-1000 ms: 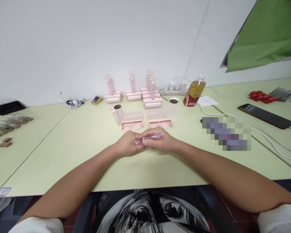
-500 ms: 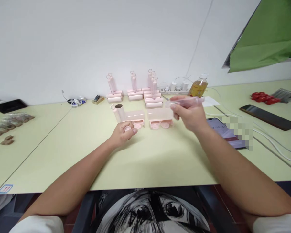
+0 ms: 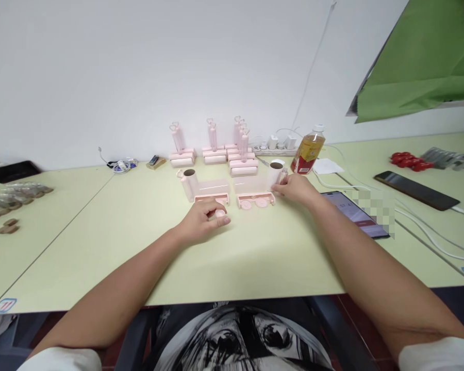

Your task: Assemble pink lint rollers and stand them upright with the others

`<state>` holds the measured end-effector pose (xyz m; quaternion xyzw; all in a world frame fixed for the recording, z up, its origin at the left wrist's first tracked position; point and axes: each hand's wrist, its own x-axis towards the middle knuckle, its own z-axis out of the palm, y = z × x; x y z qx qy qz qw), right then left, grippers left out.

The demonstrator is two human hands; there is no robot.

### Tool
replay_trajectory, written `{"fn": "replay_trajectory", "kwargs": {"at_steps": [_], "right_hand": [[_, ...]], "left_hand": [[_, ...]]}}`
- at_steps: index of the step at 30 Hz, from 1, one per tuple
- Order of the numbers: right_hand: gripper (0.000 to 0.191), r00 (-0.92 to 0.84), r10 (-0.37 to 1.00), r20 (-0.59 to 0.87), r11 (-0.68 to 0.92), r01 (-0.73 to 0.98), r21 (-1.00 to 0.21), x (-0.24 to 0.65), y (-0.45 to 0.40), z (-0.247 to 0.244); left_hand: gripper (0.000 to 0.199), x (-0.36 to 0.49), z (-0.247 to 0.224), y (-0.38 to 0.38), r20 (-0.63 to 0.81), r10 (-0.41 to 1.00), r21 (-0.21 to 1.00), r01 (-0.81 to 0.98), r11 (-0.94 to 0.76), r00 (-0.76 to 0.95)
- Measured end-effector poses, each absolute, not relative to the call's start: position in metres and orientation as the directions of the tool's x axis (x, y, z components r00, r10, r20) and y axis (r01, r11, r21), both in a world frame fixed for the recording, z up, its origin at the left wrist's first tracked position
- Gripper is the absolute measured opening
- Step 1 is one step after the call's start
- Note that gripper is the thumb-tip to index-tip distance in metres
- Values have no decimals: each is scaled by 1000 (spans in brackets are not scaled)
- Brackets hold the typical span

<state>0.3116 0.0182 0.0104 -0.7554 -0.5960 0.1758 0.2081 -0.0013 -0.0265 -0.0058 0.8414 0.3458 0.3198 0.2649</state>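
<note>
My left hand is low over the table with its thumb and curled fingers around a small pink round cap. In my right hand the fingers close on a translucent pink tube, which stands upright beside a white paper roll. Most of the tube is hidden by the fingers and roll. Between the hands lies an open pink case with round discs in it and a raised clear lid. A second open case is partly behind my left hand, beside another roll and a pink tube.
Several finished-looking pink cases with upright tubes stand along the wall. A drink bottle and a power strip are behind my right hand. A phone and white cables lie to the right.
My right hand has brought the pink tube down from a level hold in the air to an upright stance by the right roll. My left hand moved slightly right and its fingers loosened.
</note>
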Motion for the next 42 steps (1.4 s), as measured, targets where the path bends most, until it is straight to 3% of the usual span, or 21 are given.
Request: {"fn": "replay_trajectory", "kwargs": {"at_steps": [5,8,10,12,14,15,18,20,24,29,32,35,39,42], "right_hand": [[20,212,976,-53,-206,811,-547,320,22,6],[36,218,972,-91,-231,802,-550,331,20,14],[35,285,957,55,-208,806,-554,332,13,24],[22,313,916,252,-100,785,-612,319,3,34],[21,183,918,352,134,691,-710,295,-11,37],[23,38,935,352,257,613,-748,280,-18,35],[25,-409,882,236,388,342,-856,240,-39,20],[24,-526,833,175,346,247,-905,224,-46,9],[30,-443,887,128,181,79,-980,217,-47,-2],[32,-518,855,31,77,67,-995,211,-46,0],[31,-408,907,101,135,53,-989,211,-46,4],[27,-92,954,284,294,109,-950,231,-35,14],[24,404,728,553,440,344,-830,279,-6,27],[20,477,620,623,405,485,-775,306,12,25]], "left_hand": [[21,0,-7,-29,309,777,721,399,-567,548],[22,0,-8,-28,278,813,776,379,-504,512],[25,1,-9,-27,264,833,827,329,-455,487],[30,2,-11,-27,256,840,876,252,-410,477],[33,5,-14,-29,240,840,911,185,-368,486],[35,6,-15,-30,231,839,924,159,-347,492],[38,10,-18,-32,223,830,947,90,-310,512],[38,12,-19,-33,237,824,953,40,-299,514],[39,15,-17,-33,266,844,961,-56,-272,466],[42,17,-18,-34,275,851,959,-66,-275,448],[45,14,-20,-33,272,853,956,-20,-294,446],[44,9,-24,-30,281,849,934,74,-348,448],[29,5,-25,-28,294,801,870,200,-450,522],[22,5,-21,-30,292,775,815,278,-508,560]]}}
